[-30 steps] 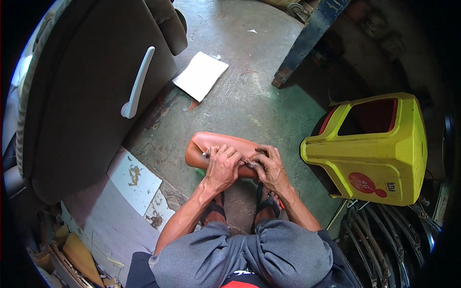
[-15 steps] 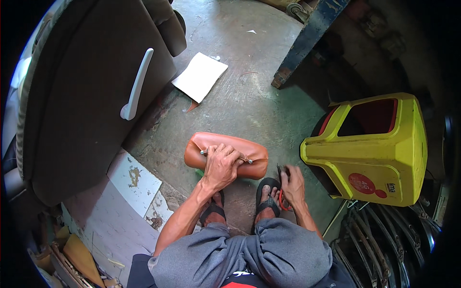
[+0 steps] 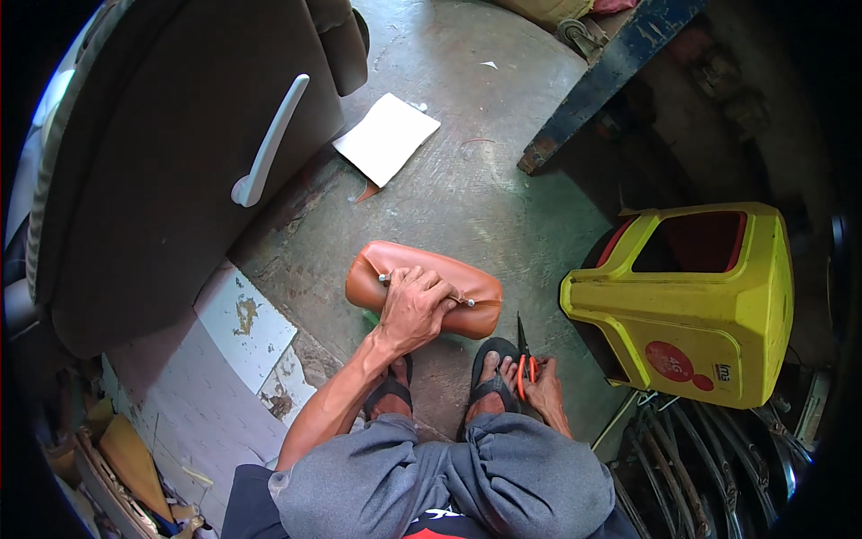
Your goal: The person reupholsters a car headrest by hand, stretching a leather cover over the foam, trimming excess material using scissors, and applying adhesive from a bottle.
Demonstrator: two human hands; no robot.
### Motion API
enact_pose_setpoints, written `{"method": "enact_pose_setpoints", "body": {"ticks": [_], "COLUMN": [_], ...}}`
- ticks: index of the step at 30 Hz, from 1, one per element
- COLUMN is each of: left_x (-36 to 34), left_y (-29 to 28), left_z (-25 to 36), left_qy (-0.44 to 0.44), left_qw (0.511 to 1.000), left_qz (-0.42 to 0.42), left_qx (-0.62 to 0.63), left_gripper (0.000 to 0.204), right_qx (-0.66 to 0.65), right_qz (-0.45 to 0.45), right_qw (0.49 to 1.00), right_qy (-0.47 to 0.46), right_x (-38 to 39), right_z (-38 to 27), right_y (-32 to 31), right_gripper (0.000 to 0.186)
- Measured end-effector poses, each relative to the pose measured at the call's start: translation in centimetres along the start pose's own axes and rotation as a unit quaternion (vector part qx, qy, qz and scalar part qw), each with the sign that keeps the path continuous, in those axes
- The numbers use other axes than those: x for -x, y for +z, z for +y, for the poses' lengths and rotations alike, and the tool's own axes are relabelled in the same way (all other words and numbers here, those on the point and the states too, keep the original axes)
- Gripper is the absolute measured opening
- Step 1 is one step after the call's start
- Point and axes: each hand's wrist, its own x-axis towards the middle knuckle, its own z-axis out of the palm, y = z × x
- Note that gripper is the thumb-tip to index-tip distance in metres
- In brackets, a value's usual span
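Observation:
In the head view my left hand [image 3: 415,305] is closed on an orange-brown vinyl padded piece [image 3: 363,280], gathering the edge of its cover between two metal bolts [image 3: 469,303] at either side of my fingers. A bit of something green [image 3: 371,318] shows beneath the piece. Down by my sandaled right foot [image 3: 492,382], my right hand [image 3: 544,391] grips the orange handles of black-bladed scissors [image 3: 523,341], whose tips point away from me.
A brown upholstered seat [image 3: 153,207] with a white lever [image 3: 277,139] stands left. A white sheet [image 3: 384,136] lies on the floor beyond the piece. A yellow plastic container [image 3: 673,296], dark metal frames [image 3: 682,458] and a blue metal post [image 3: 611,85] are on the right.
My right hand has left the vinyl piece and moved down and right, taking hold of the scissors. My left hand still grips the piece. The view has shifted slightly.

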Motion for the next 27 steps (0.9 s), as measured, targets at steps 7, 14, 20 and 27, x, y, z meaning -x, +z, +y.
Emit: {"method": "enact_pose_setpoints", "body": {"ticks": [7,14,20,27], "left_x": [-0.6,-0.9,-1.0,-0.6], "left_y": [0.5,0.2,0.8,0.4], "left_z": [-0.6,-0.7,-0.6,-0.8], "left_qy": [-0.002,0.018,0.019,0.023], "left_qw": [1.0,1.0,1.0,1.0], "left_qz": [-0.006,-0.006,-0.001,0.011], "left_qx": [0.008,0.012,0.002,-0.004], "left_gripper": [0.011,0.016,0.018,0.015], "right_qx": [0.045,0.059,0.174,-0.073], "right_qz": [-0.014,-0.002,-0.029,0.06], "right_qw": [0.997,0.995,0.978,0.939], "right_qy": [-0.066,-0.086,-0.115,-0.329], "right_x": [0.0,0.4,0.0,-2.0], "right_z": [0.5,-0.4,-6.8,-15.8], "right_y": [-0.3,-1.3,-4.6,-4.6], "right_gripper": [0.068,0.066,0.058,0.041]}}
